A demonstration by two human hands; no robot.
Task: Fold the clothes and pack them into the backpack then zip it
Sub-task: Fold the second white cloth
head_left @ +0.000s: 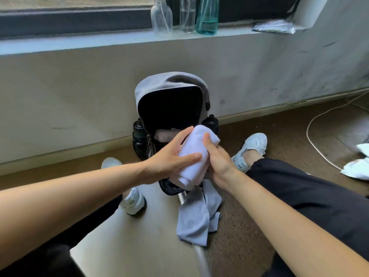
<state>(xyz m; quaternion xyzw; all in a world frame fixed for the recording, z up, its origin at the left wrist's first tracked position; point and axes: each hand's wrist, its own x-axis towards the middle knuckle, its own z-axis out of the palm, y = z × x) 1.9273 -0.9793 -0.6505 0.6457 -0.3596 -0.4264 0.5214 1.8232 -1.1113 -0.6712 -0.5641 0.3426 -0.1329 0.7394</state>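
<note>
A grey backpack leans against the wall with its flap thrown up and its dark inside showing. A pinkish folded garment lies inside its mouth. A rolled white cloth is held just over the opening. My left hand lies over its left side and my right hand clasps its right side. A crumpled light grey-blue garment lies below, half on a small table.
Black bottles sit in the backpack's side pockets. Three bottles stand on the windowsill. My white shoes and black trousers flank the bag. A white cable and white cloths lie on the brown floor at right.
</note>
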